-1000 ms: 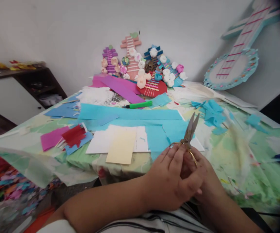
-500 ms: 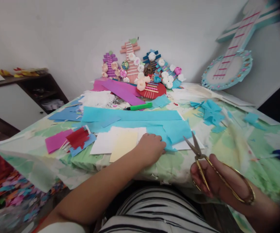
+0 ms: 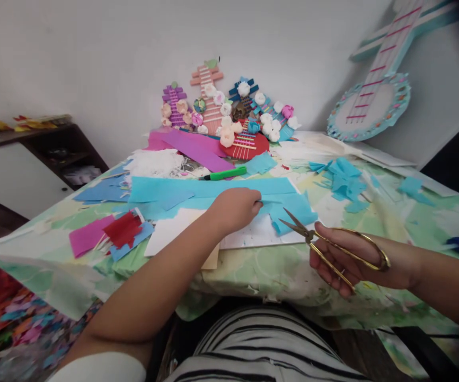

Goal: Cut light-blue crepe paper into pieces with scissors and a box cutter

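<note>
My left hand (image 3: pixel 235 208) rests closed on the light blue crepe paper (image 3: pixel 213 188) in the middle of the table, fingers curled onto a fold of it. My right hand (image 3: pixel 344 254) grips gold scissors (image 3: pixel 325 245) by the handles near the table's front edge. The blades point left and stand slightly apart, their tips close to a torn blue piece (image 3: pixel 293 209). White and cream sheets (image 3: pixel 174 233) lie under my left wrist.
Paper-flower guitar crafts (image 3: pixel 229 114) stand at the back by the wall, with purple paper (image 3: pixel 197 146) and a green marker (image 3: pixel 225 173) before them. Pink, red and blue scraps (image 3: pixel 110 233) lie left. Blue scraps (image 3: pixel 344 183) lie right. A large guitar cut-out (image 3: pixel 372 101) leans on the wall.
My hands separated from holding the scissors together. The left hand went forward onto the blue paper and pushed farther up it. The right hand swung the scissors down and left, level with the table.
</note>
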`<state>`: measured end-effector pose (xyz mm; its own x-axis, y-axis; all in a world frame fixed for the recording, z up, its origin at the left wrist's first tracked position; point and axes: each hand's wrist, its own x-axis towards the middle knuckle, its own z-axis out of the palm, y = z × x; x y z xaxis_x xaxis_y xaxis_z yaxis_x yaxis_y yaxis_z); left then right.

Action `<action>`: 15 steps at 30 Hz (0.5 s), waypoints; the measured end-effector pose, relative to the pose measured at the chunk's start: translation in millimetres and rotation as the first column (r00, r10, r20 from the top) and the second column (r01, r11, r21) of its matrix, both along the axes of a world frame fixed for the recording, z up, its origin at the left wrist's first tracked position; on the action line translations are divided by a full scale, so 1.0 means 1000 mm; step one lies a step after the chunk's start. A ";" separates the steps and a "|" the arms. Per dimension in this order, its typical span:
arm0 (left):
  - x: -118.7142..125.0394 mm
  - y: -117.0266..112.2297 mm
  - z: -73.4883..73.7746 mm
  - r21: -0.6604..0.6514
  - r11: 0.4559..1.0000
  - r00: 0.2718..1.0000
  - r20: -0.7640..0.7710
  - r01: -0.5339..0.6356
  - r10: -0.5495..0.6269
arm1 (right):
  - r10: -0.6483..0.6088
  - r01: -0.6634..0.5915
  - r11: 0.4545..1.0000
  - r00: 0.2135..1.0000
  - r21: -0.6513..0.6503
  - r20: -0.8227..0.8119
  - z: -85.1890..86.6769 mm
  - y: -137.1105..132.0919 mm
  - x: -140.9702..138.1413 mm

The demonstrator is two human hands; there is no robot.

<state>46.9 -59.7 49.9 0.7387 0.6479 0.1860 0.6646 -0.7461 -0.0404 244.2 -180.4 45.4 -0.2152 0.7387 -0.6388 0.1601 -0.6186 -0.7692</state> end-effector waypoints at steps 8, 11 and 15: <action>0.008 0.016 0.017 0.090 0.995 0.998 -0.033 0.049 -0.046 | 0.022 -0.021 0.988 1.000 -0.151 0.005 -0.003 0.037 -0.003; 0.008 0.017 0.022 0.099 0.991 0.995 -0.038 0.091 -0.088 | 0.029 -0.029 0.985 1.000 -0.169 -0.002 -0.007 0.046 -0.005; 0.009 0.016 0.025 0.098 0.987 0.992 -0.033 0.126 -0.123 | 0.013 -0.009 0.985 1.000 -0.171 0.021 -0.007 0.055 -0.010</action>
